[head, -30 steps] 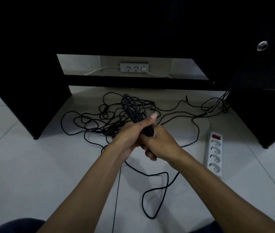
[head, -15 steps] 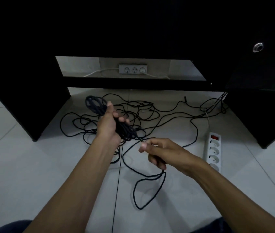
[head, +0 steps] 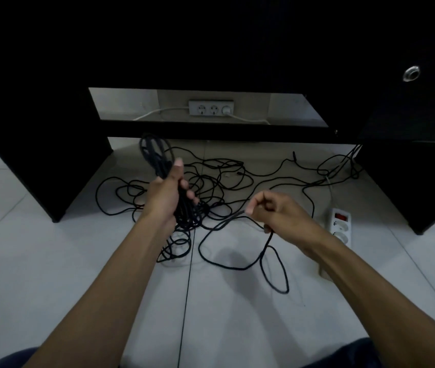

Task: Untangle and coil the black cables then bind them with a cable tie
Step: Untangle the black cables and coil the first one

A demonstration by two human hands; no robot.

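Note:
My left hand grips a bundle of coiled black cable; its loops stick up above my fist and hang below it towards the floor. From the bundle a loose strand runs right to my right hand, which pinches the strand between curled fingers. Below that hand the strand drops into a loop on the tiles. Behind both hands a tangle of black cables spreads across the floor under the desk. No cable tie is visible.
A white power strip lies on the floor right of my right hand, partly behind my forearm. A black desk frames the space, with a wall socket and white leads behind it. My knees show at the bottom edge.
My hands came apart: the left carried the coiled bundle leftward, the right drew a strand out to the right. The loop on the floor shifted right.

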